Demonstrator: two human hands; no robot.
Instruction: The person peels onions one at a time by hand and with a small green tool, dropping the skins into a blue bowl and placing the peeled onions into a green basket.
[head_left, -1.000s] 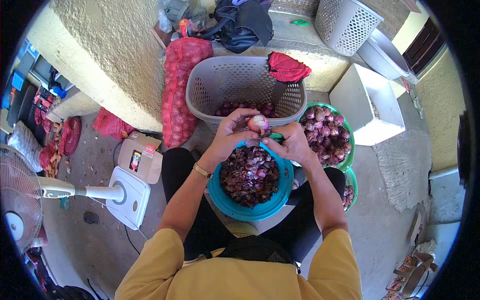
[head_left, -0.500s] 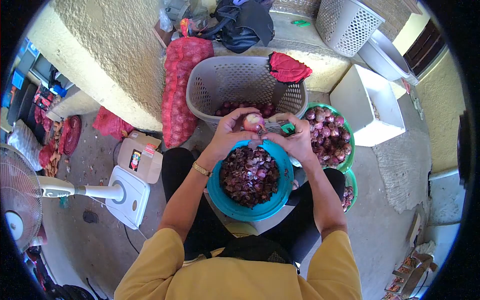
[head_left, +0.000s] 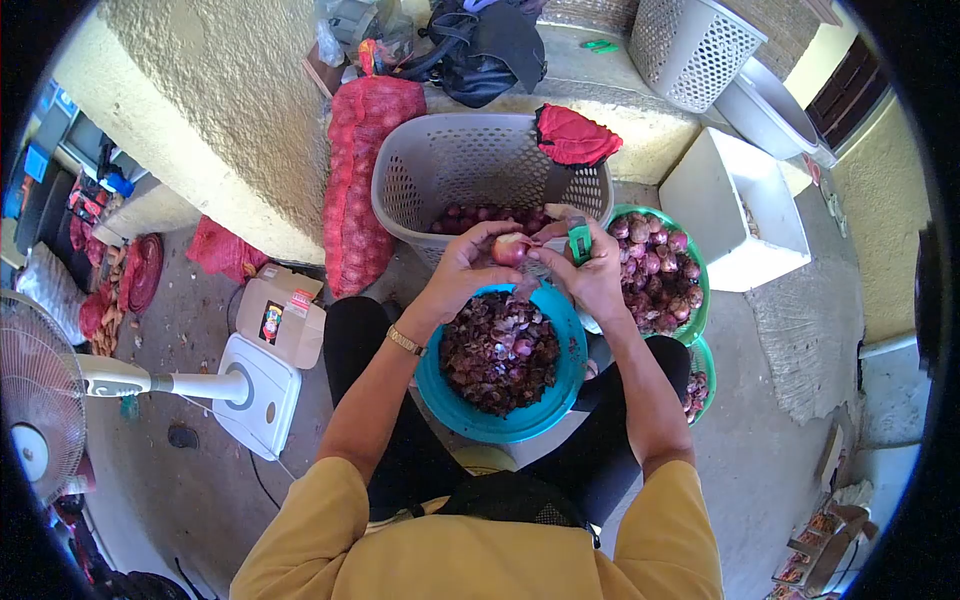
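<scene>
A red onion [head_left: 509,251], pale where its skin is off near the top, is in my left hand [head_left: 462,270], held between thumb and fingers. My right hand [head_left: 592,275] is closed around a small green-handled tool [head_left: 580,243]; its working end is hidden. Its thumb and fingertips meet the onion's right side, at a loose flap of skin [head_left: 526,285]. Below both hands, between my knees, sits a blue basin [head_left: 428,392] heaped with dark onion skins [head_left: 490,370]. Beyond the hands, a grey perforated basket [head_left: 440,130] has red onions [head_left: 475,213] at its bottom.
A green basket [head_left: 704,310] of unpeeled onions [head_left: 655,265] stands to the right, a smaller one [head_left: 708,385] nearer me. Red cloth [head_left: 577,136] hangs on the grey basket's rim. A full red mesh sack [head_left: 360,190], cardboard box [head_left: 280,315] and fan [head_left: 170,384] are left; a white box [head_left: 735,215] is right.
The onion has turned in my left hand, its pale patch now less exposed. My right hand has shifted and rotated, bringing the green handle more upright, with fingertips now at the onion's side.
</scene>
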